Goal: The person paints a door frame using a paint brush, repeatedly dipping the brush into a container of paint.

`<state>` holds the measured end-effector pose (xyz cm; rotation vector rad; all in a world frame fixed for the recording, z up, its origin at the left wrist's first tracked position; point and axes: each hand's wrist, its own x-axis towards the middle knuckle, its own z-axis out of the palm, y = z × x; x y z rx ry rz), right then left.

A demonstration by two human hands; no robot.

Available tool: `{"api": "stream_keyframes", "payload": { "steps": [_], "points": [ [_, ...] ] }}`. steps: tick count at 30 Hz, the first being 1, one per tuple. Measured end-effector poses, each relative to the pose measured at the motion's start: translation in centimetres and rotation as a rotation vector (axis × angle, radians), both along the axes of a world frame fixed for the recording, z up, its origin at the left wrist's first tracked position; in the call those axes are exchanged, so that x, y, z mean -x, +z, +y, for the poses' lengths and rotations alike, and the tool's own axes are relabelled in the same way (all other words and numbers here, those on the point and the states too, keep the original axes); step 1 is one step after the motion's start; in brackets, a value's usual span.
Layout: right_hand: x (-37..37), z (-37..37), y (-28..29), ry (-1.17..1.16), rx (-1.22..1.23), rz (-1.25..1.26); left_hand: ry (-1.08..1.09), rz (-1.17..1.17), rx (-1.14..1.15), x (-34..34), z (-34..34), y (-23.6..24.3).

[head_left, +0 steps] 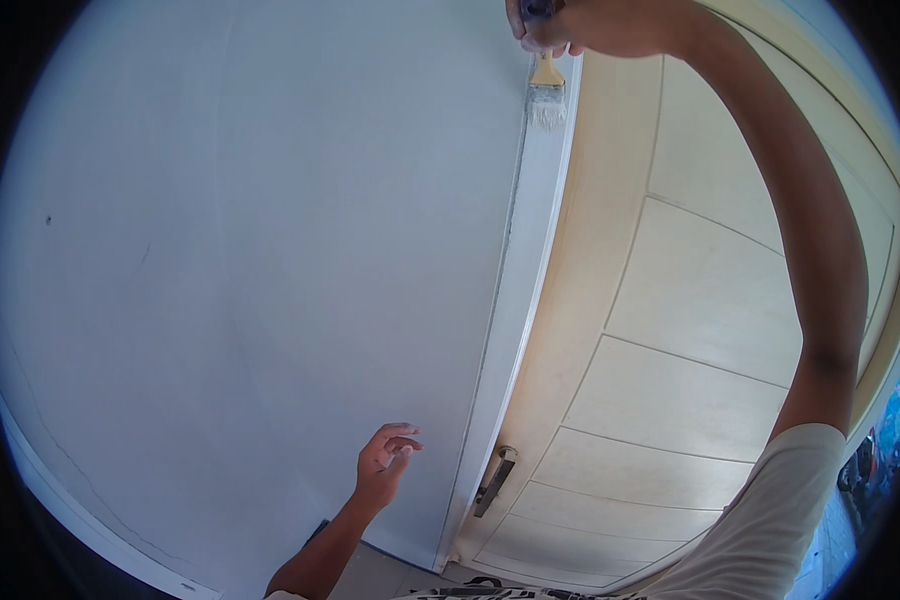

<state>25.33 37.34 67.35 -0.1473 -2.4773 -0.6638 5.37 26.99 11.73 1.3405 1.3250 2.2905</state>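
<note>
High up, my right hand [610,25] grips a paintbrush [547,90] by its pale wooden handle, the bristles pointing down. White paint coats the bristles and the metal band. They lie over the narrow white door frame [535,210], near the thin dark gap between frame and wall; whether they touch it I cannot tell. Lower down, in front of the pale grey wall [300,230], my left hand [382,460] is raised with nothing in it. Its fingers are loosely bent and apart, with whitish smears on them.
Right of the frame stands a cream panelled door [700,270] with a dark metal handle [495,480]. The wall has a small hole [49,220] and a fine crack low on the left. A white skirting board [100,530] runs along the lower left.
</note>
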Motion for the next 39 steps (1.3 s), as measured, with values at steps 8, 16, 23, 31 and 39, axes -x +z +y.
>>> {"api": "stream_keyframes", "payload": {
  "steps": [8, 16, 23, 31, 39],
  "points": [
    [1.7, 2.8, 6.8, 0.283, 0.166, 0.360, -0.011, -0.008, 0.030, 0.2, -0.2, -0.1],
    [2.4, 3.1, 1.1, 0.216, -0.509, 0.472, 0.019, -0.028, 0.029, 0.1, 0.0, -0.5],
    [1.3, 1.9, -5.9, 0.110, -0.014, -0.190, 0.023, -0.019, 0.052, 0.2, 0.1, -0.4],
    [2.0, 4.3, 5.6, 0.312, -0.509, 0.747, 0.013, 0.005, 0.041, 0.1, -0.1, 0.1],
    [3.1, 7.6, -1.2, 0.209, -0.507, 0.352, 0.024, -0.033, 0.019, 0.1, 0.1, -0.3]
  ]
}}
